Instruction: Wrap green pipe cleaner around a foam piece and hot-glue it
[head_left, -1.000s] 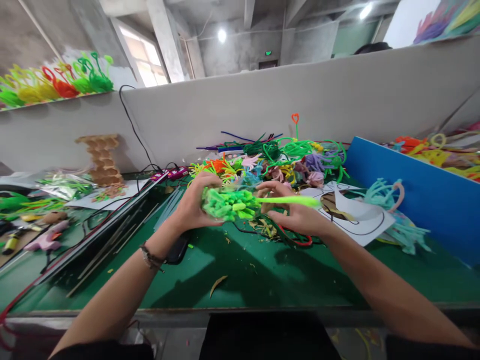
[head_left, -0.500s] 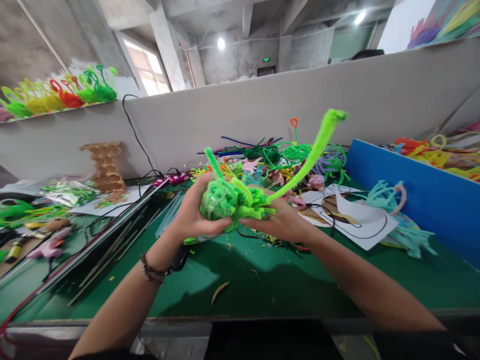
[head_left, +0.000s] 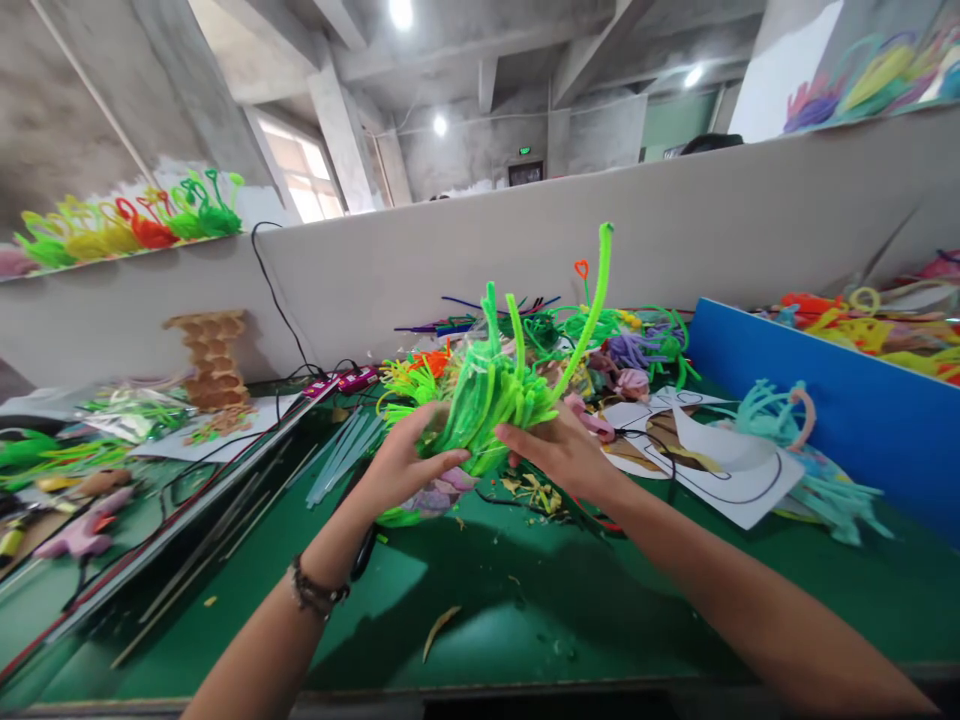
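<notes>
A bright green pipe-cleaner figure (head_left: 487, 405), a bundle of fuzzy stems with a long one rising at the right and shorter ones upright on top, is held above the green table (head_left: 525, 620). My left hand (head_left: 416, 455) grips its lower left side, thumb across the front. At the lower right, my right hand (head_left: 559, 445) closes on it, with some fingers hidden behind. Clear glue or film seems to shine on the figure's left side. Pale purple flower-like pieces (head_left: 442, 490) lie below it, partly covered by my left hand.
A blue board (head_left: 817, 410) stands at the right, beside turquoise pipe cleaners (head_left: 832, 500) and paper cutouts (head_left: 739, 480). A pink glue gun (head_left: 94, 525) lies at the left. Several glue sticks (head_left: 341, 460) and a brown honeycomb-like stand (head_left: 210, 355) are nearer the middle. Cables cross the tabletop.
The green figure has been turned so its long stem points more steeply upward and the short stems stand up. Both hands keep hold of it. The camera view has tilted up slightly.
</notes>
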